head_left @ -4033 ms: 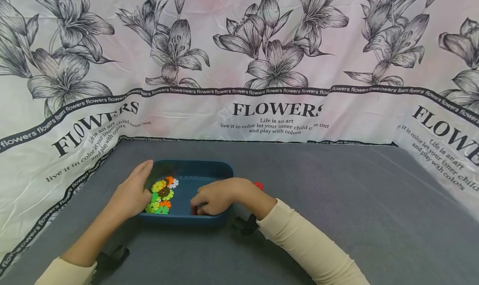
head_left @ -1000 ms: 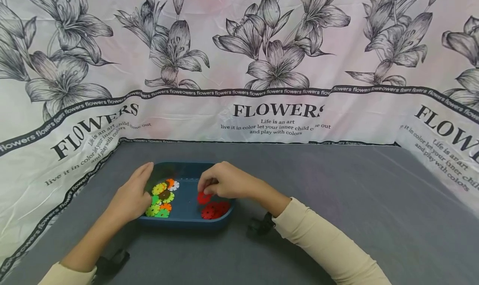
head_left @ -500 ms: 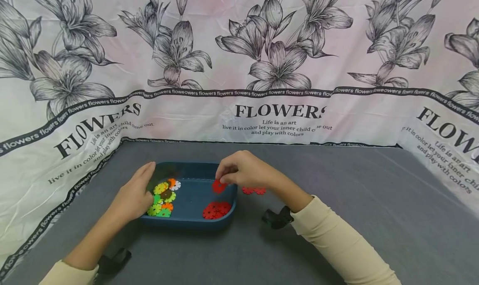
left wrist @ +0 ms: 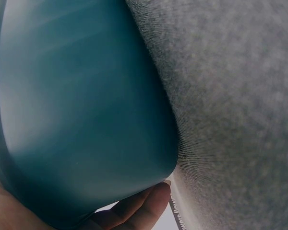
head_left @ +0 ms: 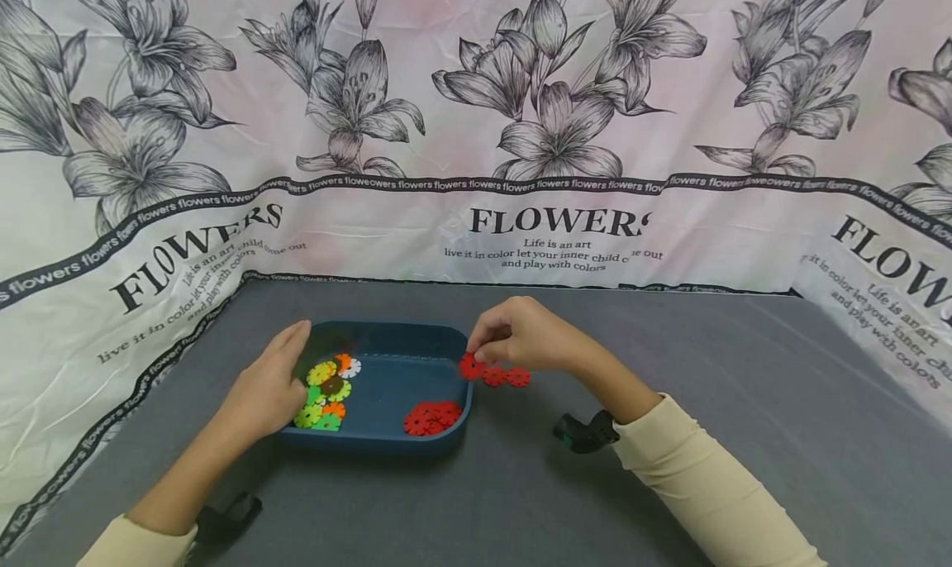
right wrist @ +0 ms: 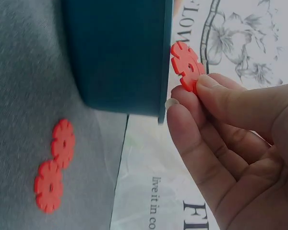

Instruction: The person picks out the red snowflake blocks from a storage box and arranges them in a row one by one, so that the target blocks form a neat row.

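A dark blue tray (head_left: pixel 375 445) sits on the grey table, left of the middle. My left hand (head_left: pixel 256 385) grips its left end, thumb over the rim; in the left wrist view its fingers (left wrist: pixel 151 206) lie against the outer wall. My right hand (head_left: pixel 524 335) pinches a red notched plastic disc (right wrist: pixel 187 66) between thumb and fingers, by the tray's right rim. Two more red discs (right wrist: pixel 55 165) lie flat on the table just right of the tray. Inside, red discs (head_left: pixel 433 418) are piled in the near right corner.
Yellow, green, orange, white and brown discs (head_left: pixel 327 393) lie at the tray's left end. The grey tabletop (head_left: pixel 692 360) stretches to the right. Behind it hangs a white cloth (head_left: pixel 357 228) printed with flowers and lettering.
My right hand has moved from inside the tray to its right rim, carrying a red disc. The red pile and the two discs on the table have come into sight. My left hand stays put.
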A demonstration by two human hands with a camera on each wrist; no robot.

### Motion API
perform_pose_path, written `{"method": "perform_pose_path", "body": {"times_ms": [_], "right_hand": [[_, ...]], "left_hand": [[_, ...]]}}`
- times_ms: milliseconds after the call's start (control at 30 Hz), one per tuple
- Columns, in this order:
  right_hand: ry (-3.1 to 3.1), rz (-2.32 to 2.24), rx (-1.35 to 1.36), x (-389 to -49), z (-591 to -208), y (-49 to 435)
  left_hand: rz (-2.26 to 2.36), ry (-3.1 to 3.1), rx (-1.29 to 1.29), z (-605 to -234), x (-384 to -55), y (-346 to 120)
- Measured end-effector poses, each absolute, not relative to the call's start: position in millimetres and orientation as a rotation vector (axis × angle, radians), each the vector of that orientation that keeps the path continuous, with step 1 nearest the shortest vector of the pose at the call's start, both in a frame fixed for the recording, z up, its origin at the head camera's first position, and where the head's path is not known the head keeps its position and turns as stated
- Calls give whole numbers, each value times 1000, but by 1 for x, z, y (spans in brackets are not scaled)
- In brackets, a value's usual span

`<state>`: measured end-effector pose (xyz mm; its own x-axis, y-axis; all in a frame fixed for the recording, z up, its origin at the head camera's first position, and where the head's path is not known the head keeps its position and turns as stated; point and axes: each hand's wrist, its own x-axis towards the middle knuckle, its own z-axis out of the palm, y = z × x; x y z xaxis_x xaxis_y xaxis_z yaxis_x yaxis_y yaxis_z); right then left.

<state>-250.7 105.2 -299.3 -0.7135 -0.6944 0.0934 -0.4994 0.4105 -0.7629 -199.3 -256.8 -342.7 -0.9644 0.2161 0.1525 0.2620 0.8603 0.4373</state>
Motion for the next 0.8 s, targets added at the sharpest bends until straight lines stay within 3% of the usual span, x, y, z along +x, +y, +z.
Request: {"method": "perform_pose_path", "body": {"times_ms": [800], "right_hand": [[2606,-789,-1049,-273,-320,154]], "left_hand": [[-710,-2940,-367,-342,-200,-256]]}}
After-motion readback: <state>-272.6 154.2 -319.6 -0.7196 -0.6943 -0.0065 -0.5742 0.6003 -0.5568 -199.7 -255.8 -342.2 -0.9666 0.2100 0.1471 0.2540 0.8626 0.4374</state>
